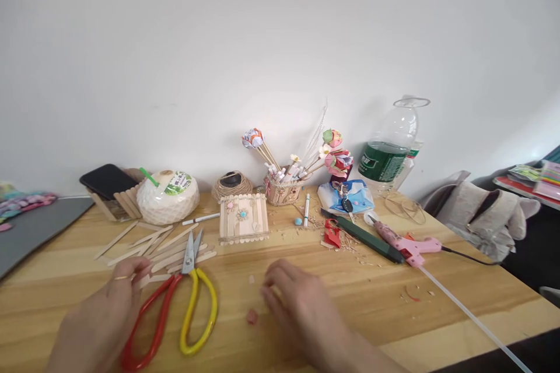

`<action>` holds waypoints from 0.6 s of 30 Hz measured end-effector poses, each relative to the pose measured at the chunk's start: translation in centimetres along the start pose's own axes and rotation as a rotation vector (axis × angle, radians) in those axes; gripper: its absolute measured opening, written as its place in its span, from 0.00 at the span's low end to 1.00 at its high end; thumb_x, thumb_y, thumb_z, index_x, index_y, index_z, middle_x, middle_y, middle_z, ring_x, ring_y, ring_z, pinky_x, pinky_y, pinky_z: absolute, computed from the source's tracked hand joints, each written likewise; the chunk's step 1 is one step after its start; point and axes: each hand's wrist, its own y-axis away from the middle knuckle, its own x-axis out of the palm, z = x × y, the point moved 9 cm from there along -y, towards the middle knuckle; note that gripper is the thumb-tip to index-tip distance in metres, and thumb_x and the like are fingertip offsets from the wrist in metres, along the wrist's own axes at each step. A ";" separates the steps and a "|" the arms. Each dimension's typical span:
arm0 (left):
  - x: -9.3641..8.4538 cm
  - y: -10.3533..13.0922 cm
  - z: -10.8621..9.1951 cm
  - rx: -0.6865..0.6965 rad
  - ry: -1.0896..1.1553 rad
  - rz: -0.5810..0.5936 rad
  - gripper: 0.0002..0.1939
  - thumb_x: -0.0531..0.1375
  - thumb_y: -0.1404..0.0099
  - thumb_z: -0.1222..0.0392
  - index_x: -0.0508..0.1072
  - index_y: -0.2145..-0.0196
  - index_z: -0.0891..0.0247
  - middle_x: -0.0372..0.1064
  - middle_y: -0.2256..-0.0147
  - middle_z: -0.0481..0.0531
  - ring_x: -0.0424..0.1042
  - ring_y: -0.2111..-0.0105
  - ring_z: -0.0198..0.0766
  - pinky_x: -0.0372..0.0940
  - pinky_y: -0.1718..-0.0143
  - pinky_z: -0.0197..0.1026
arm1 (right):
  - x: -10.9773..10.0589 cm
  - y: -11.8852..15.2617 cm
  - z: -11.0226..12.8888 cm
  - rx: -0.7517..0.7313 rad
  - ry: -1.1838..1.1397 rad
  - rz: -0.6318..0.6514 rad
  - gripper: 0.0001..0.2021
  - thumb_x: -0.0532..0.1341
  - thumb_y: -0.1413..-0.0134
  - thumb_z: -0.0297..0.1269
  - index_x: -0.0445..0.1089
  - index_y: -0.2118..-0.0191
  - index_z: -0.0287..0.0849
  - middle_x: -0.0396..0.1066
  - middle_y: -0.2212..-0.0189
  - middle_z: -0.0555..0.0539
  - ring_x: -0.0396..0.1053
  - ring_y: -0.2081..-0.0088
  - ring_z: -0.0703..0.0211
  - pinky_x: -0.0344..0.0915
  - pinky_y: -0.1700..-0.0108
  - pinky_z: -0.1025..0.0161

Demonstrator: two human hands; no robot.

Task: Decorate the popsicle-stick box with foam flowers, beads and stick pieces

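My left hand (107, 309), with a ring on one finger, is closed in a pinch beside several loose craft sticks (170, 256). A pale bit shows at its fingertips, but I cannot make out what it is. Open scissors (189, 262) with one red and one yellow handle lie just right of that hand, blades pointing away. My right hand (301, 303) rests low over the table, fingers loosely curled and apart from the thumb. Near its fingertips are a small reddish-pink piece (252, 317) and a tiny pale pink piece (251, 279).
A decorated craft-stick panel (244, 218) stands behind the hands. Along the wall are a wrapped coconut (168, 201), twine (231, 186), a flower basket (283, 192) and a large bottle (385, 157). A green-handled cutter (367, 239) and pink glue gun (411, 247) lie right.
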 end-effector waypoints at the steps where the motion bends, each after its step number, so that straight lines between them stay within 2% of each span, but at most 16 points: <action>1: 0.3 0.0 0.1 0.010 -0.098 0.035 0.19 0.44 0.38 0.58 0.59 0.52 0.65 0.74 0.69 0.63 0.73 0.72 0.57 0.62 0.72 0.50 | 1.2 -0.1 1.6 -0.088 -0.080 0.060 0.07 0.52 0.44 0.28 0.67 0.64 0.39 0.72 0.65 0.44 0.70 0.64 0.58 0.68 0.62 0.64; 2: 0.8 0.2 0.1 0.025 -0.193 0.076 0.20 0.44 0.39 0.60 0.59 0.51 0.67 0.74 0.69 0.65 0.74 0.71 0.58 0.62 0.70 0.51 | 2.5 -0.2 3.4 -0.183 -0.118 0.113 0.08 0.55 0.46 0.28 0.66 0.60 0.38 0.72 0.63 0.43 0.70 0.62 0.58 0.68 0.61 0.65; 4: 1.6 0.5 -0.4 0.045 -0.318 0.156 0.22 0.43 0.41 0.65 0.58 0.50 0.70 0.74 0.67 0.67 0.74 0.69 0.58 0.62 0.67 0.53 | 5.6 -0.4 6.9 -0.340 -0.091 0.238 0.14 0.59 0.49 0.38 0.65 0.57 0.37 0.73 0.62 0.42 0.71 0.61 0.52 0.70 0.62 0.61; 6: 1.8 0.7 -1.0 0.042 -0.353 0.193 0.21 0.41 0.41 0.66 0.58 0.50 0.70 0.74 0.67 0.67 0.75 0.68 0.58 0.63 0.66 0.54 | 8.3 -1.9 7.9 -0.246 -0.003 0.301 0.21 0.59 0.50 0.47 0.65 0.55 0.37 0.74 0.63 0.39 0.72 0.63 0.45 0.72 0.69 0.54; 8: 1.7 0.6 -1.4 0.011 -0.329 0.225 0.19 0.41 0.40 0.66 0.58 0.52 0.68 0.74 0.69 0.67 0.75 0.69 0.57 0.63 0.67 0.53 | 9.8 -3.6 8.2 -0.129 0.034 0.317 0.29 0.57 0.52 0.54 0.63 0.53 0.34 0.72 0.61 0.32 0.73 0.65 0.39 0.71 0.73 0.49; 9: 1.7 0.5 -1.4 -0.012 -0.305 0.244 0.18 0.41 0.40 0.65 0.58 0.53 0.67 0.74 0.70 0.66 0.75 0.69 0.57 0.63 0.67 0.52 | 10.4 -4.3 8.1 -0.063 0.048 0.348 0.31 0.57 0.53 0.55 0.62 0.51 0.32 0.73 0.63 0.31 0.73 0.67 0.38 0.70 0.73 0.46; 12: 1.6 -0.2 -1.1 -0.051 -0.212 0.258 0.15 0.39 0.38 0.63 0.57 0.56 0.66 0.74 0.70 0.67 0.75 0.68 0.57 0.63 0.67 0.51 | 11.3 -5.7 7.8 0.089 0.059 0.436 0.32 0.60 0.56 0.55 0.62 0.52 0.32 0.74 0.68 0.31 0.73 0.68 0.35 0.68 0.71 0.40; 14: 1.5 -0.6 -1.0 -0.026 -0.125 0.219 0.14 0.38 0.37 0.62 0.55 0.56 0.66 0.74 0.68 0.66 0.75 0.67 0.56 0.63 0.66 0.49 | 11.3 -6.0 8.0 0.114 0.061 0.460 0.36 0.62 0.58 0.53 0.58 0.47 0.32 0.74 0.68 0.30 0.72 0.68 0.34 0.67 0.71 0.39; 16: 1.3 -0.8 -0.8 -0.016 -0.028 0.155 0.12 0.38 0.36 0.60 0.54 0.58 0.64 0.73 0.67 0.64 0.75 0.66 0.53 0.63 0.66 0.46 | 10.8 -6.0 8.3 0.122 0.068 0.439 0.40 0.62 0.57 0.50 0.51 0.42 0.31 0.74 0.67 0.29 0.72 0.66 0.34 0.67 0.72 0.40; 18: 0.7 -0.6 -0.6 -0.053 0.043 0.073 0.09 0.40 0.36 0.59 0.54 0.61 0.61 0.73 0.67 0.61 0.75 0.67 0.51 0.63 0.66 0.43 | 9.8 -5.7 8.4 0.128 0.067 0.384 0.40 0.62 0.56 0.48 0.49 0.40 0.32 0.74 0.65 0.29 0.73 0.66 0.36 0.68 0.70 0.42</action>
